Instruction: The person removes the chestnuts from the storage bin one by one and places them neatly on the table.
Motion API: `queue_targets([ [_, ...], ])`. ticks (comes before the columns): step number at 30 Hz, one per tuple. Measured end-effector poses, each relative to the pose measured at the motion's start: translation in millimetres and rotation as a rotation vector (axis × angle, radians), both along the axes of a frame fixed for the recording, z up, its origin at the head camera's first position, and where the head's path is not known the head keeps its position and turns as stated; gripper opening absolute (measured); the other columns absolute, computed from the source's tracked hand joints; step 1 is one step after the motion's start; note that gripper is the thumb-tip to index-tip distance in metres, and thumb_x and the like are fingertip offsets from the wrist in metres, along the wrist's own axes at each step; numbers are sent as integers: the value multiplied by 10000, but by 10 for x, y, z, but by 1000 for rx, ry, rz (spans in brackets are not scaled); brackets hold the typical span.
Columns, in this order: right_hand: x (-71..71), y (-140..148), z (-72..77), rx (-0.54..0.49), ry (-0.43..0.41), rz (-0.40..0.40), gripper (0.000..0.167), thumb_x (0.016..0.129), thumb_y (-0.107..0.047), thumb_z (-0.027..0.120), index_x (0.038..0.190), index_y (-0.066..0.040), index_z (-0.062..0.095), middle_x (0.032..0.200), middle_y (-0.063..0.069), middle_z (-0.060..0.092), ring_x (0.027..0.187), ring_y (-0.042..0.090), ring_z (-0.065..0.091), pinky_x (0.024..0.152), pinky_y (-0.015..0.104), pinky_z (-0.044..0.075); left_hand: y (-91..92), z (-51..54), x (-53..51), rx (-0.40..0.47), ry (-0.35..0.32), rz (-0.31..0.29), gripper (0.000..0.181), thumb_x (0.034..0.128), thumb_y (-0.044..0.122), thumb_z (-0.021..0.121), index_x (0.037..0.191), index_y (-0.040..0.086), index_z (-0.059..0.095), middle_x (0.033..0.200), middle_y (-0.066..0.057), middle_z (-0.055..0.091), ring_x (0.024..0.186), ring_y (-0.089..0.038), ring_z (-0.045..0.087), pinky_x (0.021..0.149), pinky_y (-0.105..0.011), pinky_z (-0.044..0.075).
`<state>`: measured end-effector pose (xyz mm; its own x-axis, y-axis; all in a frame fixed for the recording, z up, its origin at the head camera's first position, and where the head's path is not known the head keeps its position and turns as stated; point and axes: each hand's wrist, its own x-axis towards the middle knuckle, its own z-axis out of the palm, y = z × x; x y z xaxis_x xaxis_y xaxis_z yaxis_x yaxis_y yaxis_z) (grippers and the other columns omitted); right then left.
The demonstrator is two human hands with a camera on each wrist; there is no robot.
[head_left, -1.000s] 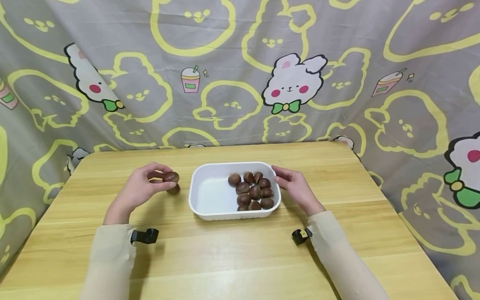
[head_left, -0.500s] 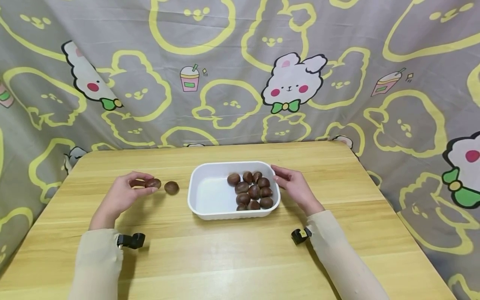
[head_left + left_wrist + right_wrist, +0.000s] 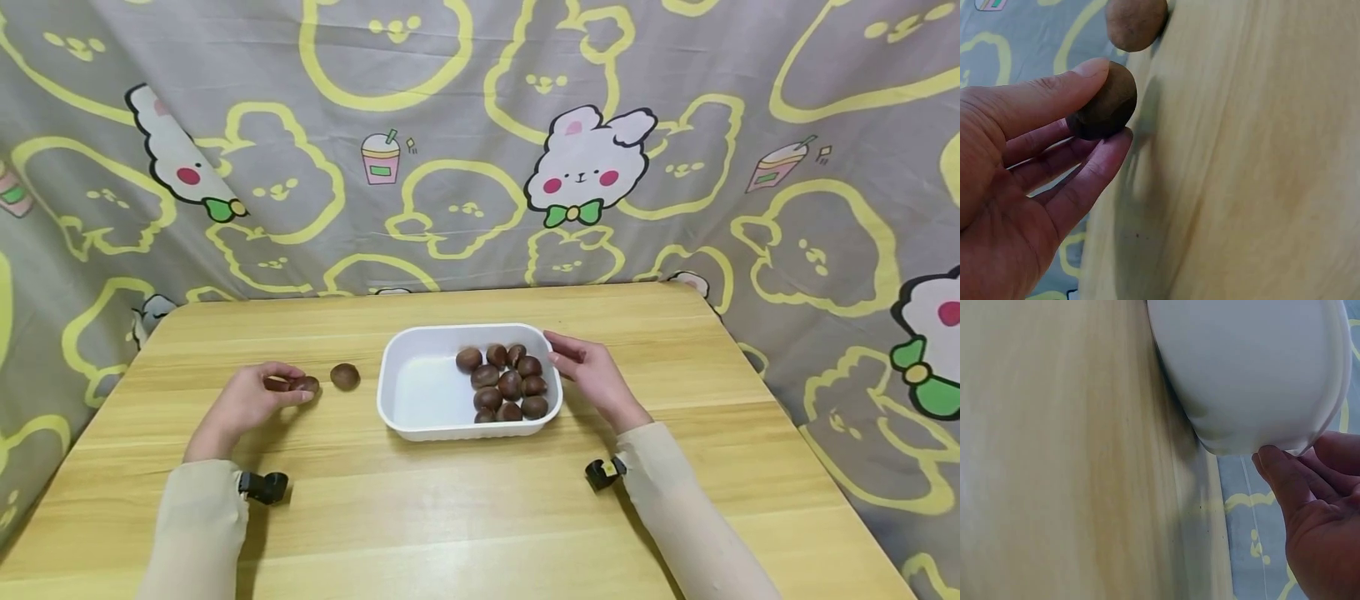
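Note:
Between thumb and fingers, my left hand [image 3: 251, 403] pinches a brown chestnut [image 3: 305, 386], low over the table left of the tray; the left wrist view shows this chestnut [image 3: 1107, 105] at the fingertips. A second chestnut [image 3: 345, 377] lies on the table just beyond it, toward the tray. The white tray [image 3: 420, 432] holds several chestnuts [image 3: 510, 384] in its right half, and its left half is bare. My right hand [image 3: 596, 379] touches the tray's right end with its fingertips; in the right wrist view the fingers [image 3: 1279, 464] rest against the tray's rim.
The wooden table [image 3: 450, 517] reaches back to a grey patterned curtain [image 3: 465, 125], which also hangs at both sides. A small black device is strapped at each wrist.
My left hand has moved left and nearer the front with its chestnut, away from the second one, which stays on the table. The right hand and tray have not visibly moved.

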<state>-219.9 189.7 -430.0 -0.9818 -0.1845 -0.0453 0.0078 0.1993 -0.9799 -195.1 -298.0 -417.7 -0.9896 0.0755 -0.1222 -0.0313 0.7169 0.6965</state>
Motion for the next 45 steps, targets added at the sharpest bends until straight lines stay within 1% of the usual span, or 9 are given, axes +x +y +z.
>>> queue_targets([
  [6, -9, -10, 7, -9, -4, 5, 433, 1003, -56, 551, 1423, 14, 473, 1435, 201, 468, 1293, 302, 477, 943, 263, 468, -2, -45, -18, -15, 7, -24, 503, 867, 297, 776, 1203, -50, 635, 1112, -190, 659, 1046, -367, 595, 840, -418, 489],
  [14, 2, -10, 16, -13, -11, 5, 432, 1000, -41, 548, 1421, 24, 471, 1430, 209, 470, 1292, 312, 475, 939, 266, 471, 1, -52, -21, -8, -8, -48, 526, 879, 268, 765, 1237, -79, 598, 1132, -207, 641, 1037, -353, 580, 851, -425, 475],
  [18, -4, -6, 16, -25, -3, 8, 436, 998, -39, 553, 1419, 32, 468, 1424, 223, 472, 1288, 326, 479, 941, 274, 472, 2, -47, -30, -12, -11, -61, 563, 885, 269, 758, 1270, -94, 564, 1163, -231, 617, 1056, -366, 566, 865, -445, 466],
  [23, -16, -1, -19, -20, -4, 18, 440, 997, -54, 561, 1421, 21, 470, 1425, 213, 474, 1285, 317, 484, 935, 267, 474, -13, -37, -8, -26, -12, -68, 606, 894, 275, 747, 1300, -116, 526, 1174, -252, 603, 1072, -384, 563, 870, -450, 467],
  [31, -24, 19, -24, -24, -3, 14, 437, 998, -52, 560, 1421, 19, 473, 1421, 217, 478, 1284, 318, 485, 931, 268, 477, -50, 4, 15, -39, -22, -70, 686, 907, 356, 723, 1325, -131, 482, 1174, -261, 593, 1095, -414, 549, 880, -490, 464],
  [34, -17, 26, -12, -11, -8, 15, 441, 999, -59, 561, 1424, 13, 471, 1425, 210, 477, 1281, 318, 488, 929, 266, 478, -56, 36, 23, -57, -40, -52, 716, 926, 421, 681, 1352, -113, 466, 1214, -286, 573, 1121, -435, 533, 884, -518, 463],
  [38, -17, 32, 6, -9, -1, 3, 438, 995, -54, 565, 1419, 14, 478, 1422, 205, 482, 1276, 316, 494, 926, 262, 479, -44, 122, 11, -57, -37, -35, 751, 944, 490, 622, 1384, -92, 441, 1302, -320, 507, 1172, -461, 485, 915, -571, 429],
  [42, -16, 27, 8, -21, 6, -6, 437, 987, -40, 573, 1410, 25, 485, 1409, 212, 493, 1272, 318, 497, 926, 264, 480, -21, 209, 22, -24, -12, -23, 722, 958, 483, 600, 1388, -76, 443, 1343, -314, 470, 1206, -472, 446, 924, -587, 406],
  [45, -16, 27, -6, -18, 1, -2, 441, 987, -46, 577, 1412, 20, 484, 1406, 211, 497, 1272, 316, 497, 930, 266, 477, 38, 269, 59, 4, 33, 0, 658, 965, 462, 598, 1366, -49, 487, 1328, -281, 503, 1211, -455, 451, 892, -540, 421],
])
